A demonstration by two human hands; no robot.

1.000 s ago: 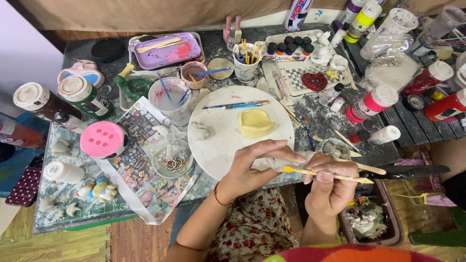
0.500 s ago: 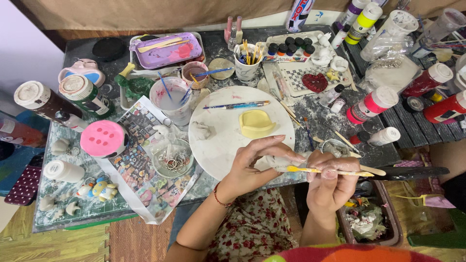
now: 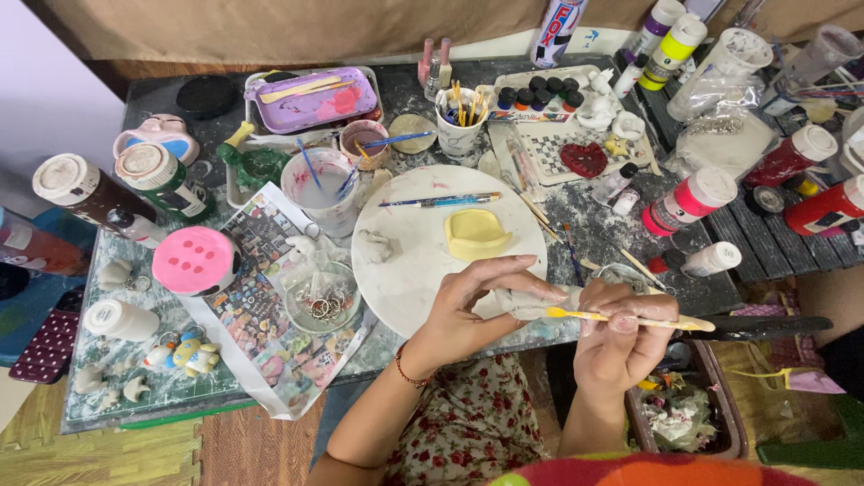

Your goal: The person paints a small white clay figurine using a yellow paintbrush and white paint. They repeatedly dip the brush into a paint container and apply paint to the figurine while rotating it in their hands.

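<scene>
A cluttered craft surface [image 3: 630, 225] spreads below you, crowded with paint bottles and a round white board [image 3: 405, 261]. Your left hand [image 3: 472, 310] closes its grip on a small pale clay piece [image 3: 531, 304] over the board's near edge. Your right hand [image 3: 621, 337] pinches a yellow-handled paintbrush [image 3: 630, 319], its tip touching the piece.

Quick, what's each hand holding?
Left hand: closed on a small white figure.
Right hand: closed on a yellow brush.
</scene>
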